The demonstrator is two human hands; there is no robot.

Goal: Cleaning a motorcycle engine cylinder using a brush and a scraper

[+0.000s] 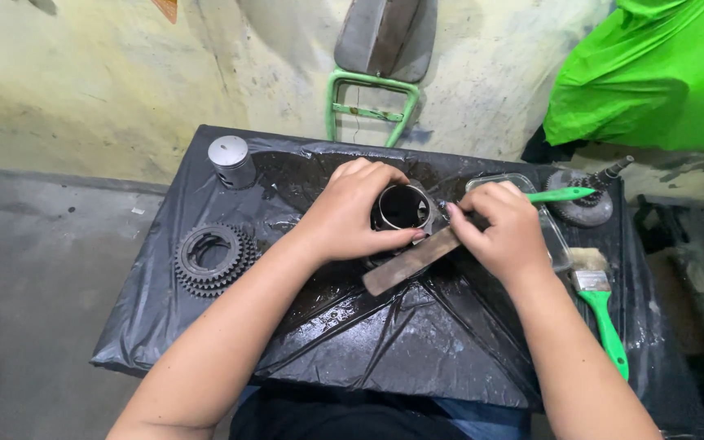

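Head view: left hand (352, 213) grips a sleeve (403, 209) while right hand (505, 232) pinches a flat file (407, 262); keeping the file level would likely scrape evenly.

Even, soft daylight-like light; sharp in the middle, stretched at the edges.

Light falls from above and slightly ahead, leaving only faint shadows under the forearms and hands. The wet black plastic sheet (417, 342) over the worktop throws small white glints along its creases, strongest near the centre. The green cloth (653, 81) at upper right is strongly saturated, almost glowing. The wall (107, 90) is bright but not blown out. Wide-angle bending curves the floor line at left, and the corners look softer and darker.
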